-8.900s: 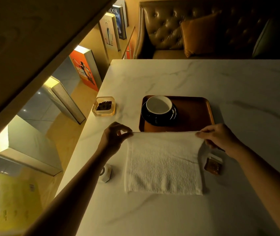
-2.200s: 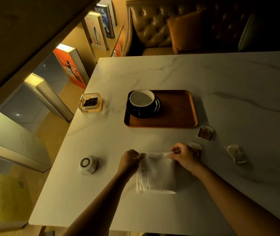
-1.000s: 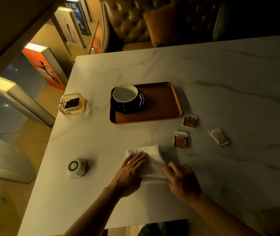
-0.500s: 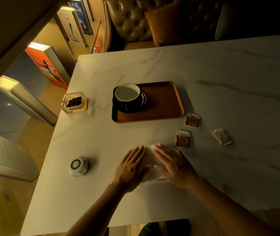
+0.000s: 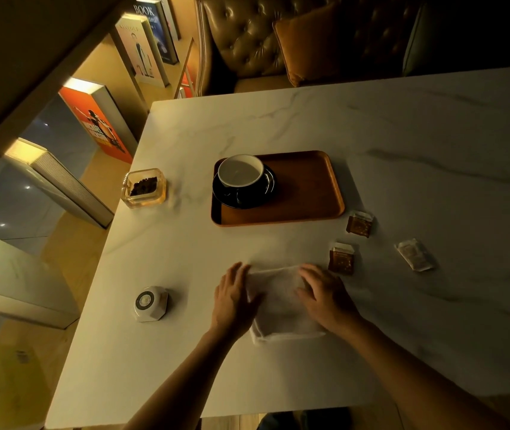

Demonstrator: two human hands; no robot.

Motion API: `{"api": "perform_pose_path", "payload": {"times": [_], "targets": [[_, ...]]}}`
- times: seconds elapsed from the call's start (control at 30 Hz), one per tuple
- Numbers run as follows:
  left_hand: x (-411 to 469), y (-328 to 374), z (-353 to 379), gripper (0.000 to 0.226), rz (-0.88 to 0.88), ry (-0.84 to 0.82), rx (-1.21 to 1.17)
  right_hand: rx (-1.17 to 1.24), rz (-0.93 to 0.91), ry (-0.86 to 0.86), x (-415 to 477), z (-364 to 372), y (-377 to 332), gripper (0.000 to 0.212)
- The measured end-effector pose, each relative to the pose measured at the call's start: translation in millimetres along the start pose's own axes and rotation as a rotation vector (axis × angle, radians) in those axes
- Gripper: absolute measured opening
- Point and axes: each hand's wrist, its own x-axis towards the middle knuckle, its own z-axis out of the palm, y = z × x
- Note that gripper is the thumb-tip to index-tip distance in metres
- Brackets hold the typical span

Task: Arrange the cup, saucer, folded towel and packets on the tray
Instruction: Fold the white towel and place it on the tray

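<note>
A folded white towel (image 5: 280,301) lies on the marble table near me. My left hand (image 5: 233,297) rests flat on its left edge and my right hand (image 5: 325,294) flat on its right edge, fingers spread, neither gripping. Beyond stands a brown wooden tray (image 5: 306,190) with a white-lined cup (image 5: 240,170) on a dark saucer (image 5: 243,195) in its left half. Two brown packets (image 5: 360,224) (image 5: 342,259) and a pale packet (image 5: 414,255) lie on the table right of the tray.
A glass dish with dark bits (image 5: 144,188) sits left of the tray. A white octagonal call button (image 5: 149,303) lies left of my left hand. The table's left edge drops to the floor; a leather sofa (image 5: 247,35) stands behind.
The towel has been folded from a wide sheet into a small rectangle. In the last second my hands slid apart from its middle to its left and right edges.
</note>
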Motion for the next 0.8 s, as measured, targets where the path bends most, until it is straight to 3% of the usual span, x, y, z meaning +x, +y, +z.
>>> {"api": "perform_pose_path", "payload": {"times": [0.07,0.17,0.37,0.47,0.6,0.7,0.8], "targets": [[2.8,4.1,-2.3,0.074,-0.186,0.051,-0.019,0.083,0.161,0.042,5.9,-4.0,-6.7,0.044],[4.1,6.6,-4.8,0.069,-0.279,0.021,0.077,0.175,0.360,-0.023,15.3,-7.9,-12.5,0.042],[10.2,17.4,-4.5,0.055,-0.409,-0.118,0.123,0.271,0.427,-0.120,23.0,-10.7,-18.7,0.024],[11.0,22.1,-5.2,0.044,-0.487,-0.139,0.004,0.380,0.400,-0.133,22.0,-14.2,-19.7,0.012],[7.7,28.3,-10.4,0.023,-0.479,-0.111,-0.382,0.539,0.404,-0.117,21.7,-21.2,-17.2,0.022],[7.5,29.6,-18.4,0.026,-0.521,-0.103,-0.658,0.668,0.427,-0.078,23.5,-27.7,-13.7,0.037],[16.6,34.2,-25.0,0.031,-0.518,-0.116,-0.743,0.699,0.428,-0.053,28.3,-36.6,-10.6,0.039]]}}
